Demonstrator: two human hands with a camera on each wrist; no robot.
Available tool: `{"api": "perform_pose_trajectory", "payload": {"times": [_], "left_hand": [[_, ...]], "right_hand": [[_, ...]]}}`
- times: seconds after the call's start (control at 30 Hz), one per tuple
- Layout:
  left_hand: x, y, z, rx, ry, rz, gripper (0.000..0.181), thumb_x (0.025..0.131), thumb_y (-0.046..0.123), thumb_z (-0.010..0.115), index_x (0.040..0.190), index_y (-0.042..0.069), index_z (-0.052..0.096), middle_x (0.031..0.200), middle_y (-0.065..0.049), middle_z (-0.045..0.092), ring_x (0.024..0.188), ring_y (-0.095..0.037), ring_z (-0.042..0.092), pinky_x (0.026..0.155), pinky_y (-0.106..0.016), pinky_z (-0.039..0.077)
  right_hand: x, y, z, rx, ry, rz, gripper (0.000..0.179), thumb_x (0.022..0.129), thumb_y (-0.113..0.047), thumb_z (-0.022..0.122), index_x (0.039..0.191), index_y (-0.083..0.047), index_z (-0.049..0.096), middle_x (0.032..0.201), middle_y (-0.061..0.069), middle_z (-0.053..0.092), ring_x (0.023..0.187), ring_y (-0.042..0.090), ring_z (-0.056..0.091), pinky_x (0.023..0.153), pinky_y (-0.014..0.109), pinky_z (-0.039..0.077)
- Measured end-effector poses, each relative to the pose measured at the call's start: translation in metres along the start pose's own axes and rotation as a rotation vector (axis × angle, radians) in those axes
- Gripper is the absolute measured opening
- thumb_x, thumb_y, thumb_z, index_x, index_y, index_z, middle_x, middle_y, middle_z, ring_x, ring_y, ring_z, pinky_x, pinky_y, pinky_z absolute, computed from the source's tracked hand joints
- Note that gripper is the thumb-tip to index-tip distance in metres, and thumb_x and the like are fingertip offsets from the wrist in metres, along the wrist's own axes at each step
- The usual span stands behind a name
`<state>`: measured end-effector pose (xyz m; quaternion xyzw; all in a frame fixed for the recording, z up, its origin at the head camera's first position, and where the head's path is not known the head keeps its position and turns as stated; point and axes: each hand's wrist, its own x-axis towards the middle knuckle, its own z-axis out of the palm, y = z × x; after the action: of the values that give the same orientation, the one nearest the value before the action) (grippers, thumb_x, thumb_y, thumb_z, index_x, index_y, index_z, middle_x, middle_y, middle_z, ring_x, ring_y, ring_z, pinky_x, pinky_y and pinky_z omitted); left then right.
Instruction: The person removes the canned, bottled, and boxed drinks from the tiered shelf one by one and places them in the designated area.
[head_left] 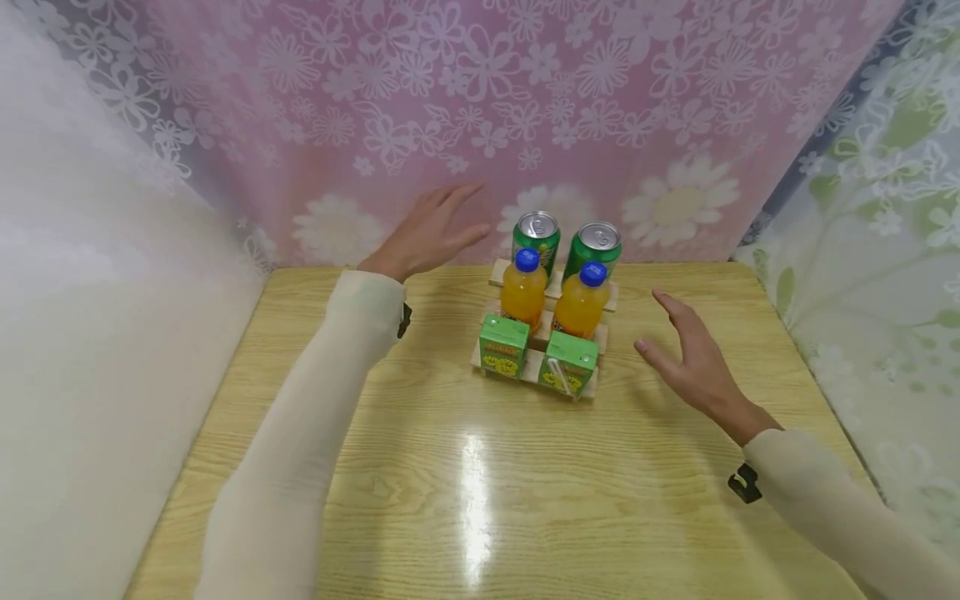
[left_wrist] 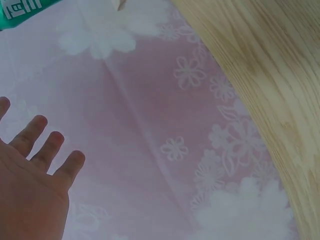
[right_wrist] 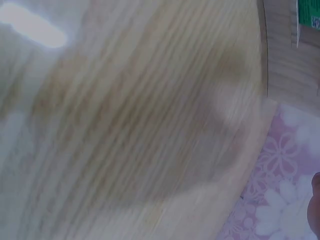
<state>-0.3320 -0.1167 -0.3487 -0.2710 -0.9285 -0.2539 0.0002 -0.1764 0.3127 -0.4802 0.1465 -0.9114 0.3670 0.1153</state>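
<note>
A stepped wooden rack stands towards the back of the table. Two green cans, left and right, are upright on its back tier. Orange drink bottles with blue caps, left and right, occupy the middle one. In front are two green drink cartons, left and right, the right one with a straw on its face. My left hand hovers left of the cans, fingers extended, holding nothing. To the rack's right, my right hand is held apart from it, thumb and fingers spread, also holding nothing.
The wooden table meets a pink flowered curtain behind the rack. Pale fabric walls, left and right, enclose both sides. Each wrist wears a dark strap device, one on the left and one on the right.
</note>
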Motion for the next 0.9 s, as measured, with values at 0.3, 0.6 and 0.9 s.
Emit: {"api": "perform_pose_trajectory", "payload": {"times": [0.3, 0.6, 0.9], "left_hand": [[0.014, 0.015, 0.005, -0.073, -0.037, 0.049, 0.081, 0.107, 0.066, 0.056, 0.175, 0.041, 0.02, 0.181, 0.01, 0.024, 0.169, -0.024, 0.022, 0.137, -0.058, 0.021], [0.023, 0.029, 0.014, -0.241, -0.1, 0.039, 0.086, 0.104, 0.066, 0.063, 0.175, 0.037, 0.024, 0.178, 0.009, 0.033, 0.164, -0.024, 0.034, 0.134, -0.053, 0.031], [0.028, 0.037, 0.022, -0.339, -0.14, 0.014, 0.086, 0.1, 0.065, 0.07, 0.172, 0.046, 0.027, 0.175, -0.002, 0.039, 0.155, -0.025, 0.046, 0.13, -0.046, 0.041]], "right_hand": [[-0.017, -0.003, 0.021, 0.089, 0.063, -0.065, 0.089, 0.099, -0.008, 0.079, 0.173, -0.022, 0.032, 0.174, 0.018, 0.037, 0.161, 0.018, 0.037, 0.121, 0.002, 0.025], [-0.032, -0.007, 0.036, 0.104, 0.058, -0.054, 0.09, 0.094, -0.008, 0.085, 0.17, -0.018, 0.038, 0.171, 0.016, 0.044, 0.154, -0.003, 0.039, 0.12, 0.003, 0.03], [-0.048, -0.008, 0.047, 0.146, 0.065, -0.049, 0.083, 0.091, -0.003, 0.086, 0.164, -0.015, 0.049, 0.162, 0.015, 0.054, 0.145, -0.011, 0.043, 0.116, 0.003, 0.036]]}}
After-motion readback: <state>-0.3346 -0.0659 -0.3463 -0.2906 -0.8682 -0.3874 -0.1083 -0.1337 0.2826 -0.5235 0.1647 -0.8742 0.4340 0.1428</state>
